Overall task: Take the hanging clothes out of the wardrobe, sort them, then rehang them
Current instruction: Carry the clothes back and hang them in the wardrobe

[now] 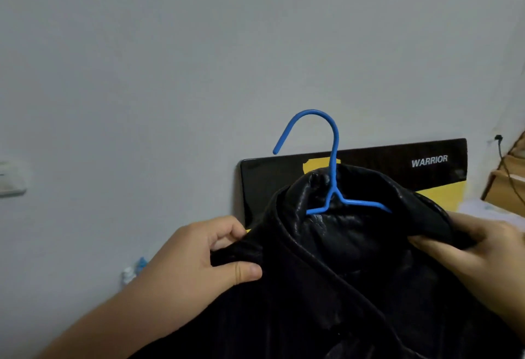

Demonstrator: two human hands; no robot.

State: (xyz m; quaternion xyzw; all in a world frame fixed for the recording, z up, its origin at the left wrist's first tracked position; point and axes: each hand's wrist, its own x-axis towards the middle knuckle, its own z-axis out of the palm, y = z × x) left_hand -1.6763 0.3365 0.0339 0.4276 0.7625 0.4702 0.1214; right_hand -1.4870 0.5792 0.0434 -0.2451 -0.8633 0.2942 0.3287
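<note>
Pale wall (170,60) bkgd w/ switch plate (11,181) far left; left hand (204,256) pinches black leather jacket (341,273) shoulder, thumb over fabric; blue hanger (332,159) sits inside collar betw. both grips, hook up; black-yellow WARRIOR box (397,165) behind; right hand (488,256) grips opp. shoulder, fingers curled round it.

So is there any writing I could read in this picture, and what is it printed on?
"WARRIOR" in white capitals, near the upper right corner of the black and yellow box that stands against the wall behind the black jacket.
No other text can be read: the blue hanger and the jacket show none, and the small things low by the wall at the left are too blurred to tell.
</note>
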